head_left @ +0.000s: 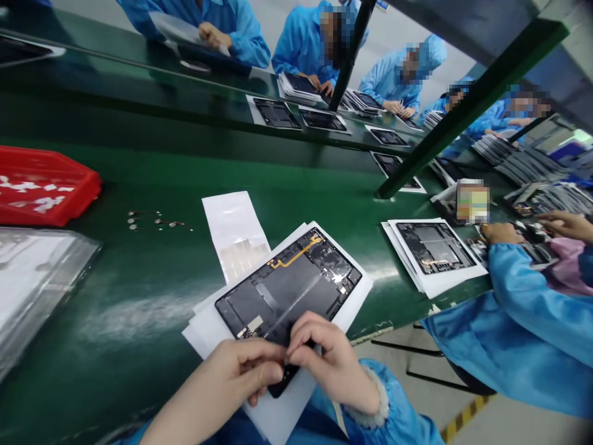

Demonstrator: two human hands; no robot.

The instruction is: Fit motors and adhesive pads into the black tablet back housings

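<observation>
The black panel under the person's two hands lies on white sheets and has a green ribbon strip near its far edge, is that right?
Only the colour is wrong: the head view shows the ribbon strip on the black panel is yellow-orange, not green.

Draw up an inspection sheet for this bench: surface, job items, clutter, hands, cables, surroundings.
Surface: green table, glossy with glare.
Job items: opened tablet, inside facing up, on white sheets.
Clutter: red bin with white bits, plastic packaging, small round parts, white paper strip.
Hands: left hand and right hand meet over the tablet's near end; anything pinched is too small to tell.
Cables: orange ribbon inside the tablet.
Surroundings: co-workers in blue, another opened tablet at right, striped floor tape.
</observation>
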